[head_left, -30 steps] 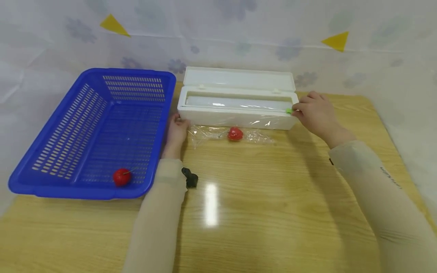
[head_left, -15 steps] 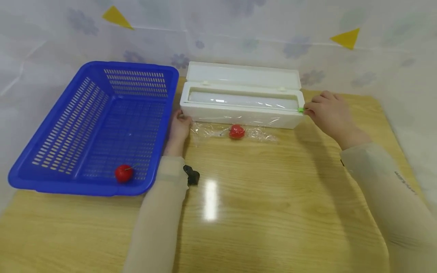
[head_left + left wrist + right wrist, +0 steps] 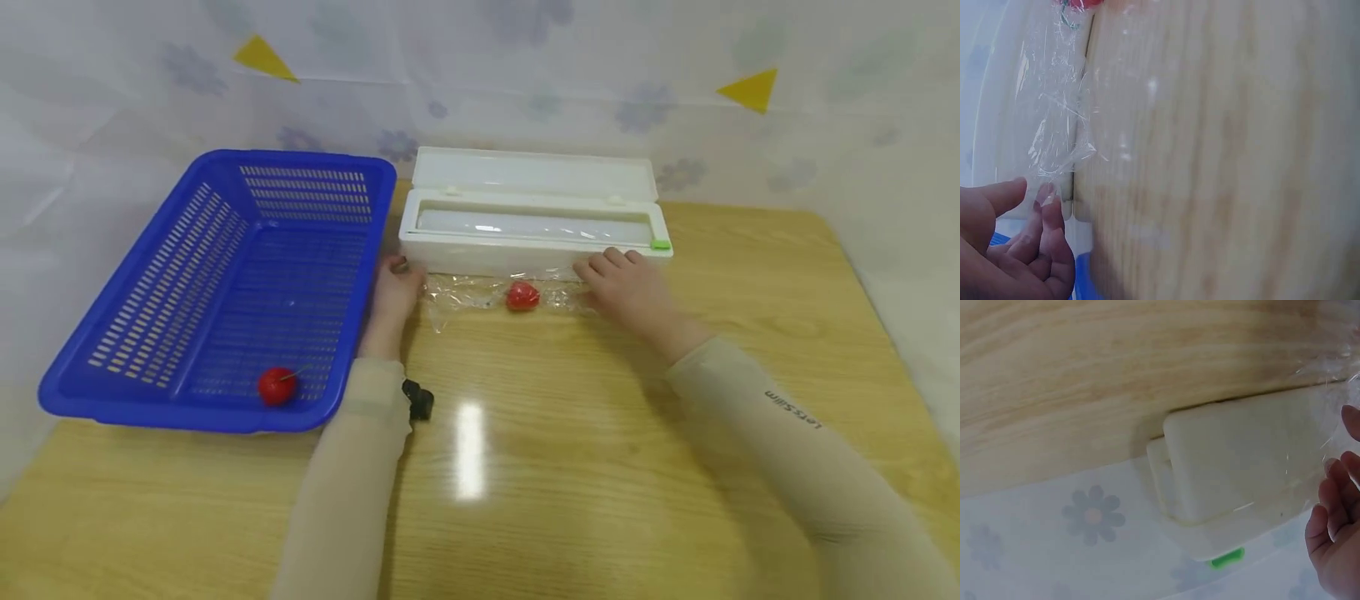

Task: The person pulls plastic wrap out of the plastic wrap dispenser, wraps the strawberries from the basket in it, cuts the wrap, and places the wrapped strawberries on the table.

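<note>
Right hand [image 3: 633, 292] just ditched the green plastic slider [image 3: 660, 245], upper right, for clear crinkly film [image 3: 463, 292]; its grip and the left hand's [image 3: 394, 293] looked parted. Cut was probably done.

Head view forward-down — 2 wrist views close in, sharing box [image 3: 495, 257].

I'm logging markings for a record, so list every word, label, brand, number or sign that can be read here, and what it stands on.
"LetsSlim", in small dark letters on the right sleeve; word spacing unclear.
No other text can be read: none shows on the white box, blue basket or left sleeve.
</note>
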`<state>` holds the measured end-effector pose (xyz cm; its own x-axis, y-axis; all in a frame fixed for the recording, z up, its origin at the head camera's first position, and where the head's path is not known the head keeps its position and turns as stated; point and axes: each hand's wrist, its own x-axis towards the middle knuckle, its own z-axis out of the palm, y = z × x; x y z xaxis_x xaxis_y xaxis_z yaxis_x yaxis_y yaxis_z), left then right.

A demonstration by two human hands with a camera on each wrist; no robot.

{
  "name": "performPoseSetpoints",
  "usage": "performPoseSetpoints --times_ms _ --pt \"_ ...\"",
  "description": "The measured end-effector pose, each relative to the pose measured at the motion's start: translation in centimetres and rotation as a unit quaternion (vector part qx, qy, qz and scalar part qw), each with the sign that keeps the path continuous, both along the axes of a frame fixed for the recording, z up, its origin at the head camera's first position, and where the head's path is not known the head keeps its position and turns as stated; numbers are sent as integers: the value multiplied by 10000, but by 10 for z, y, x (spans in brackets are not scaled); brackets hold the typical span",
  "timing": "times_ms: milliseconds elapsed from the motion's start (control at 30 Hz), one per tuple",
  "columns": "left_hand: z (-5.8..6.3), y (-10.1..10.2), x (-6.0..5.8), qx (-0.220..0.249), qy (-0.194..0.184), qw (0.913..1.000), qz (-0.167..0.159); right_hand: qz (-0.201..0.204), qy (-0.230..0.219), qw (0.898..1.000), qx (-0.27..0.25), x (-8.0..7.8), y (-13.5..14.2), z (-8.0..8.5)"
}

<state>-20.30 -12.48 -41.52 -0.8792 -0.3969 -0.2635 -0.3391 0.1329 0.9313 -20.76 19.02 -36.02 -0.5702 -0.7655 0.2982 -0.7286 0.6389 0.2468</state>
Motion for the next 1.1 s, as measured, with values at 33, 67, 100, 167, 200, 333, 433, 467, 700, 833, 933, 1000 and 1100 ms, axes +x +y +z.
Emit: performPoseSetpoints --times_ms 33,67,100,167,200,333,433,467,700,833,933,1000,1100 --pt "13 5 7 -131 -144 9998 -66 -61 0 10000 22 0 -2 -4" --pt "19 8 11 -312 -145 9993 -111 -103 -54 9999 1 1 -4 -6" --pt "25 11 16 -469 -113 9987 -154 -103 -101 9999 -65 1 -6 -9" --pt "34 16 21 -814 -99 9963 -248 -79 -231 9995 -176 1 -9 -10" --pt "37 18 22 -1059 -74 9939 -293 -38 -311 9992 -250 2 -11 -10" --pt "43 21 29 -1710 -120 9825 -724 -90 -1038 9931 -545 3 -18 -10" --pt "46 23 32 -1921 -298 9705 -1426 -379 -1760 9810 -723 2 -22 -10" --pt "49 25 33 -2029 -360 9645 -1651 -499 -1946 9768 -743 1 -24 -10" --pt "77 57 39 -4435 -312 8709 -2096 -993 -2336 9639 -809 -7 -34 -9" --pt "78 83 34 -4523 338 8477 -2750 -948 -2535 9573 -1013 -7 -38 -7" --pt "70 94 30 -4409 391 8442 -3023 -844 -2814 9489 -1156 -6 -42 -8" --pt "63 96 27 -4365 390 8464 -3026 -801 -3097 9384 -1305 -6 -44 -9" --pt "56 98 25 -4114 390 8588 -3029 -955 -3663 9113 -1622 -8 -44 -10"
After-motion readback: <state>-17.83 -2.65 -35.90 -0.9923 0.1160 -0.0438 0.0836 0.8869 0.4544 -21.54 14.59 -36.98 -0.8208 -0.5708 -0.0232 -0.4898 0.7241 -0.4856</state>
